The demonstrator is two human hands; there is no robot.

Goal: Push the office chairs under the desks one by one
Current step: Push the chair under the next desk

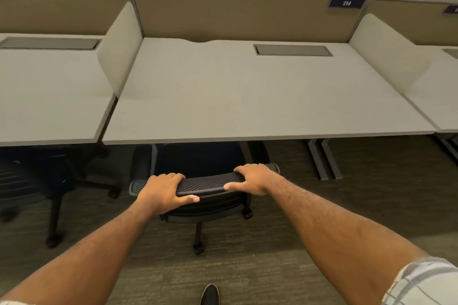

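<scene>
A black office chair (208, 182) with a mesh back stands in front of the middle white desk (247, 96). Its seat and armrests reach partly under the desk's front edge, while the backrest and wheeled base stay outside. My left hand (164, 192) grips the top rim of the backrest on its left side. On the right side of that rim my right hand (252, 178) holds on, fingers over the top and thumb behind. A second dark office chair (37, 181) sits at the left desk (49, 91), partly under it.
Beige side screens (121, 52) split the desks, and a tan back panel carries a blue sign reading 214 (346, 3). Grey desk legs (322, 158) stand right of the chair. Dark carpet covers the floor. A black shoe (210, 294) shows at the bottom edge.
</scene>
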